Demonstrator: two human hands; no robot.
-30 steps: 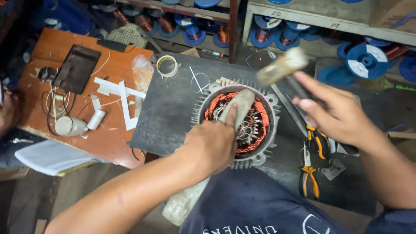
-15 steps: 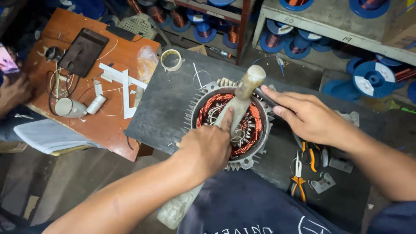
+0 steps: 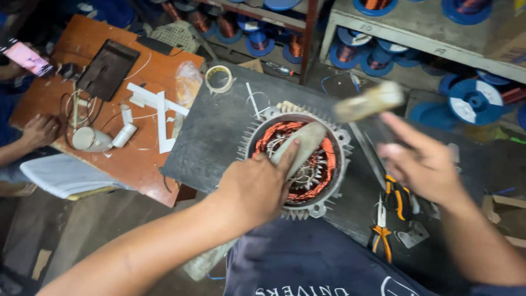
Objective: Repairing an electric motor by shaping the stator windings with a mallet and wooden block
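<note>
We pin the wooden wedge (image 3: 300,147) with our left hand (image 3: 253,189) against the copper windings (image 3: 323,164), while our right hand (image 3: 424,164), gripping the mallet (image 3: 368,102) at one o'clock, should strike squarely.

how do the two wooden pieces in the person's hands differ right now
The wooden wedge under the left hand is sharp in the picture, pressed down against the copper windings of the motor stator. The wooden mallet held by the right hand is blurred and raised clear above the stator's rim. The wedge slants steeply into the bore; the mallet lies nearly level. Both are pale, worn wood.
</note>
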